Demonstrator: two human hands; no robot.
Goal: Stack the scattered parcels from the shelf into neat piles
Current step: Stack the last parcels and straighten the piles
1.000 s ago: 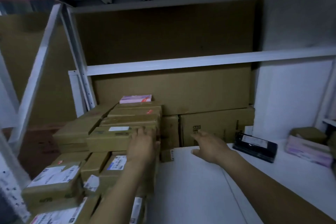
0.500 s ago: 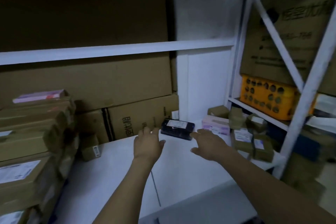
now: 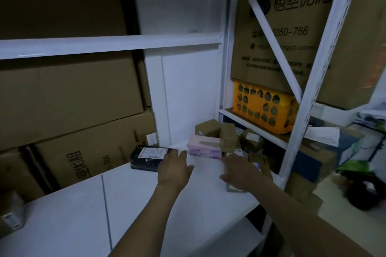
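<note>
A white shelf board (image 3: pixel 146 204) carries the loose parcels, gathered toward its back right corner. A black parcel (image 3: pixel 146 157) with a white label lies flat near the back edge, just beside the large cartons (image 3: pixel 73 100) stacked behind. A pink parcel (image 3: pixel 204 147) lies to its right, and 3 or more small brown cartons (image 3: pixel 229 137) are heaped in the corner itself, some tilted. An orange crate (image 3: pixel 263 106) is seen on the next rack, above that heap.

The left hand (image 3: pixel 174 168) is held palm down with fingers straight and apart at the right end of the black parcel. Contact cannot be told, and nothing is gripped. The right hand (image 3: pixel 240 173) is spread, fingers loose, over a low carton (image 3: pixel 234 189) at the right edge. Nothing is clasped there either.

The black parcel is judged light, flat and wrapped in glossy film, so it may slip. It is best taken by its 2 long sides, thumb above and fingers below. The pink parcel looks boxy but possibly soft-walled and should be held across its short width without squeezing. The brown cartons appear stiff and light and can be pinched on 2 opposite faces, 1 at a time.
</note>
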